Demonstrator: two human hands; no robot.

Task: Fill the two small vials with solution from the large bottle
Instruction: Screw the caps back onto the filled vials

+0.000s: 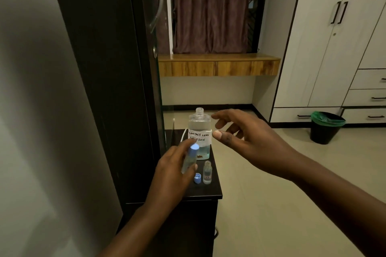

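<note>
Dark cabinet top (216, 185) with large bottle (199, 129), open vial (207, 172), blue cap (197, 178).

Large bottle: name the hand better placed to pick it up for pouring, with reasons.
Right. The right hand is open and empty beside the uncapped large bottle. The left hand is occupied, holding the capped vial.

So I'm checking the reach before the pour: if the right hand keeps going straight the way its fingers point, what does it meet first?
Most likely the large bottle. The right hand is open, fingers pointing left toward the labelled side, with the thumb close to the label. Depth is unclear from one view.
</note>
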